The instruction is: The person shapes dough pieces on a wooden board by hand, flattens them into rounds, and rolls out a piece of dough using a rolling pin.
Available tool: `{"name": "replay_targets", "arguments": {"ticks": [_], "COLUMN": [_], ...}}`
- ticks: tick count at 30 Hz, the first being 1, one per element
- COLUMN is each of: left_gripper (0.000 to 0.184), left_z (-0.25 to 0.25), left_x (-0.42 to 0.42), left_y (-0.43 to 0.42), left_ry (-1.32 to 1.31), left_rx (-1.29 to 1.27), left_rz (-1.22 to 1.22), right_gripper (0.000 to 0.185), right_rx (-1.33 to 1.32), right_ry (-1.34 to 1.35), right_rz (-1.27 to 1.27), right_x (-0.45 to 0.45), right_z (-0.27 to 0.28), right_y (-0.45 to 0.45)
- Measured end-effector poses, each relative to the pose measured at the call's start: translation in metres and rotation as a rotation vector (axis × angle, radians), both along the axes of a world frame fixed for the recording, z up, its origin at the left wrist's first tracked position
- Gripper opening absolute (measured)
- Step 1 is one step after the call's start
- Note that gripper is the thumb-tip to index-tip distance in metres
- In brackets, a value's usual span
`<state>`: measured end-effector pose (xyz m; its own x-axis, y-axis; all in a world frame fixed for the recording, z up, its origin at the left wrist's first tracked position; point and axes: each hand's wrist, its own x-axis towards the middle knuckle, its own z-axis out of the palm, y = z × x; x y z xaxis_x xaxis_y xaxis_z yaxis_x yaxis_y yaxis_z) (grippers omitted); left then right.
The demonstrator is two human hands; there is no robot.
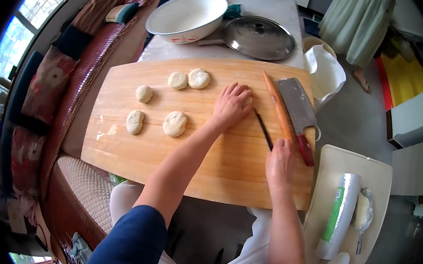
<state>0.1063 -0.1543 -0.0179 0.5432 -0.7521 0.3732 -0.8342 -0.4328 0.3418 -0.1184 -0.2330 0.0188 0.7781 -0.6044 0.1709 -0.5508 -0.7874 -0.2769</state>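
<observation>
My left hand is cupped palm down on the wooden board, its fingers around a piece of dough that is mostly hidden, with only a pale edge showing by the thumb. In my right hand is a thin black stick, perhaps a chopstick; its far tip points at that dough. Several round dough pieces, among them one dough ball, lie left of my hands. Right of the stick are a tapered wooden rolling pin and a cleaver with a red handle.
Behind the wooden board stand a white enamel basin and a steel lid. A side stand at right holds a foil roll and a spoon. Another person stands beyond a lined bin. A sofa runs along the left.
</observation>
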Motion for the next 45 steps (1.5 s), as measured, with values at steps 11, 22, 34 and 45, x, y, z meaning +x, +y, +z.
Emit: {"name": "replay_targets", "arguments": {"ticks": [11,22,34,45], "left_gripper": [0.052,0.039,0.057,0.042], "left_z": [0.034,0.024,0.019,0.021], "left_x": [-0.095,-0.107,-0.026,-0.019], "left_y": [0.177,0.204,0.31,0.363], "left_ry": [0.059,0.031,0.041,0.078], "left_rx": [0.163,-0.061,0.037,0.074], "left_rz": [-0.061,-0.229,0.384,0.003], "right_gripper": [0.01,0.019,0.027,0.031], "right_rx": [-0.055,-0.154,-0.188,-0.139], "right_ry": [-0.052,-0.153,-0.198,-0.264], "right_rz": [0.072,0.131,0.145,0.183], "right_x": [0.013,0.034,0.041,0.042], "right_z": [-0.022,-0.033,-0.04,-0.046], "right_y": [0.003,0.017,0.024,0.022]}}
